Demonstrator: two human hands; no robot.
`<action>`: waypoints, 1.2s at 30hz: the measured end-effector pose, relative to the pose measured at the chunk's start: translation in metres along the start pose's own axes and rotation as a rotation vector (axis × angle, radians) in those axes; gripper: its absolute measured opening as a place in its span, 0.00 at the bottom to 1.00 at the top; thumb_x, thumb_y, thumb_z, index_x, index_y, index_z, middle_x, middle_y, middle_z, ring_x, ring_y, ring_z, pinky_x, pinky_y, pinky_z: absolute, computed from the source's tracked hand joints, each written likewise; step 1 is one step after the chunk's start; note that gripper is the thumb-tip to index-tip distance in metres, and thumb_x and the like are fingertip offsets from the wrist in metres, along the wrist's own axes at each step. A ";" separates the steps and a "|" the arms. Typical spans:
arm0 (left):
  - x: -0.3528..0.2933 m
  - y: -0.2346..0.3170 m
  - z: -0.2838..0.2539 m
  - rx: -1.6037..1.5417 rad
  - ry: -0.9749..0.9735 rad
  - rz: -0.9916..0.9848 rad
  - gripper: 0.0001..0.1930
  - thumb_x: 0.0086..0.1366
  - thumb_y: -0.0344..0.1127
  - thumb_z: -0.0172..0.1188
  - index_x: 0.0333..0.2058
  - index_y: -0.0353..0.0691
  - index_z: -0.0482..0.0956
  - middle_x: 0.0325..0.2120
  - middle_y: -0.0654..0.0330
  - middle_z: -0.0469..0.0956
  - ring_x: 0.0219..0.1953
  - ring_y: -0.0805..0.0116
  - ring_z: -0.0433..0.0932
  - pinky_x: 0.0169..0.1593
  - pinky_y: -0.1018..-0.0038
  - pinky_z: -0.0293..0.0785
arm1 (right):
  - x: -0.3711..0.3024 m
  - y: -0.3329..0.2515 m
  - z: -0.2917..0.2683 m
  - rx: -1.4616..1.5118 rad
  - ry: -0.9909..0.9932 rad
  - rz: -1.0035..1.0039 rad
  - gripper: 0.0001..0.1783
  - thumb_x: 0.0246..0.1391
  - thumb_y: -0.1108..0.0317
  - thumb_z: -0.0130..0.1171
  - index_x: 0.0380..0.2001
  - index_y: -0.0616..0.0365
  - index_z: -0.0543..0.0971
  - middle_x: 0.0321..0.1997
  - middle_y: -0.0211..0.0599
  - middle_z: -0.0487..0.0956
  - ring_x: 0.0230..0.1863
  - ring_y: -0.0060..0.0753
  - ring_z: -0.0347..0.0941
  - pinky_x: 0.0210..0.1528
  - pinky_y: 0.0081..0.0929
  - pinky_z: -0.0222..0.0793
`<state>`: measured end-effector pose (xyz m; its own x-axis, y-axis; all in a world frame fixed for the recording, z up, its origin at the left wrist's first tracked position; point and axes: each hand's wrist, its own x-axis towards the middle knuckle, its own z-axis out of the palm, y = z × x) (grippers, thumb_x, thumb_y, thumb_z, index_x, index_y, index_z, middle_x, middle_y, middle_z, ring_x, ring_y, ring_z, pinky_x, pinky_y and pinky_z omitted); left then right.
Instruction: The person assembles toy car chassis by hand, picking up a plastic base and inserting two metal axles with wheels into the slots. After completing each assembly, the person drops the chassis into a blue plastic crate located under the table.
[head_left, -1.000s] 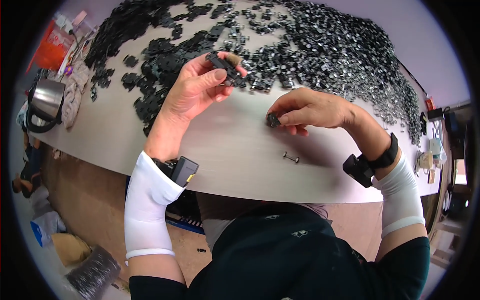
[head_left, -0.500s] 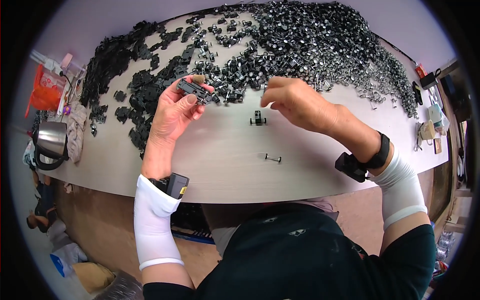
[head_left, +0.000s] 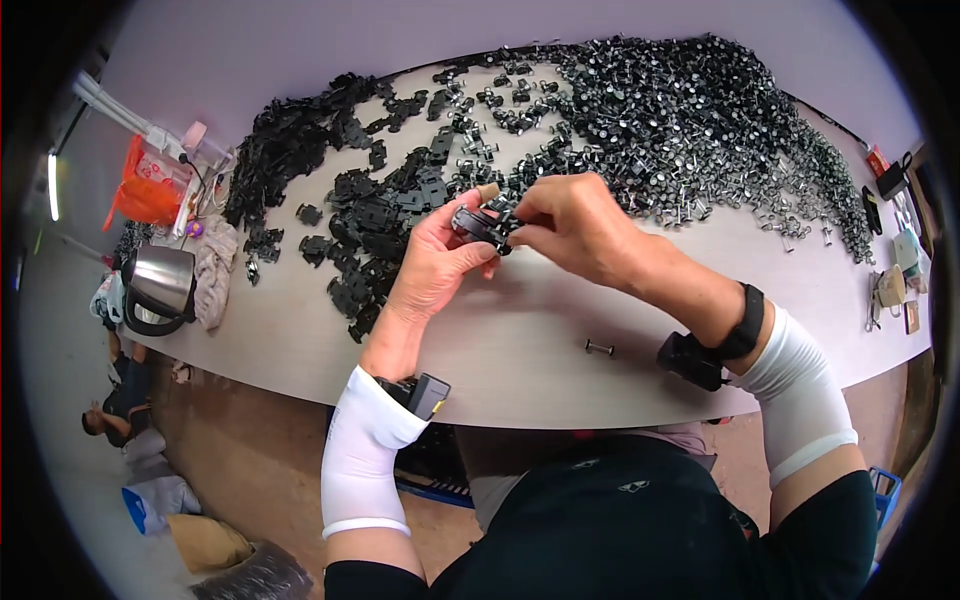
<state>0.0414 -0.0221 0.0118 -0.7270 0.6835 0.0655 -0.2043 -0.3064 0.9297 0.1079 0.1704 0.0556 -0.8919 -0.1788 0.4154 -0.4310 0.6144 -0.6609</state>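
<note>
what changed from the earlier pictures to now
The right hand let go of a small wheeled piece, which no longer shows on the table, then moved left to the black part in the left hand. The left hand still grips it; the loose axle still lies there.

Over the bench (head_left: 520, 375), your hands nearly meet: the left hand (head_left: 437, 258) in a closed pinch, the right hand (head_left: 583, 222) curled, knuckles up.
</note>
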 end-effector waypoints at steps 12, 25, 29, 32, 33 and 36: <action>-0.002 -0.004 0.001 0.288 0.041 0.015 0.30 0.55 0.21 0.61 0.57 0.35 0.64 0.34 0.61 0.76 0.27 0.76 0.76 0.32 0.80 0.76 | 0.019 -0.004 0.018 -0.171 -0.080 -0.116 0.06 0.38 0.77 0.59 0.18 0.68 0.72 0.18 0.50 0.73 0.23 0.52 0.73 0.24 0.38 0.68; 0.003 0.000 -0.003 -0.002 0.026 -0.033 0.12 0.66 0.36 0.51 0.39 0.32 0.74 0.32 0.55 0.79 0.32 0.64 0.80 0.39 0.64 0.81 | 0.026 -0.003 0.005 -0.203 -0.156 -0.258 0.13 0.35 0.69 0.66 0.24 0.64 0.73 0.26 0.44 0.74 0.31 0.49 0.72 0.30 0.37 0.68; 0.006 0.001 -0.009 0.059 0.131 -0.025 0.11 0.64 0.35 0.53 0.37 0.31 0.73 0.30 0.52 0.79 0.30 0.64 0.81 0.33 0.71 0.82 | -0.015 -0.005 -0.042 -0.185 -0.528 -0.120 0.20 0.34 0.69 0.69 0.35 0.60 0.78 0.32 0.44 0.77 0.37 0.48 0.74 0.37 0.38 0.69; 0.006 -0.005 -0.011 0.046 0.140 -0.033 0.11 0.62 0.34 0.56 0.36 0.31 0.72 0.29 0.51 0.79 0.28 0.63 0.81 0.30 0.74 0.81 | -0.051 -0.017 -0.046 -0.104 -0.888 -0.077 0.24 0.37 0.73 0.66 0.42 0.60 0.73 0.40 0.47 0.68 0.37 0.51 0.72 0.40 0.39 0.70; 0.004 -0.003 -0.010 0.054 0.119 -0.075 0.11 0.62 0.35 0.56 0.36 0.31 0.73 0.29 0.52 0.78 0.27 0.63 0.81 0.29 0.75 0.80 | -0.063 -0.010 -0.038 -0.029 -0.850 -0.073 0.21 0.39 0.74 0.64 0.40 0.60 0.73 0.38 0.46 0.69 0.36 0.51 0.72 0.39 0.39 0.69; -0.003 0.008 -0.001 0.198 0.004 -0.215 0.11 0.60 0.34 0.59 0.37 0.33 0.75 0.27 0.57 0.78 0.21 0.70 0.78 0.24 0.82 0.74 | -0.076 0.000 -0.034 -0.005 -0.756 -0.106 0.19 0.40 0.74 0.63 0.39 0.62 0.73 0.35 0.43 0.70 0.35 0.51 0.71 0.36 0.40 0.68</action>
<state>0.0412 -0.0269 0.0185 -0.6833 0.7163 -0.1416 -0.2221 -0.0192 0.9748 0.1805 0.2102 0.0456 -0.6980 -0.7131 -0.0658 -0.5203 0.5681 -0.6376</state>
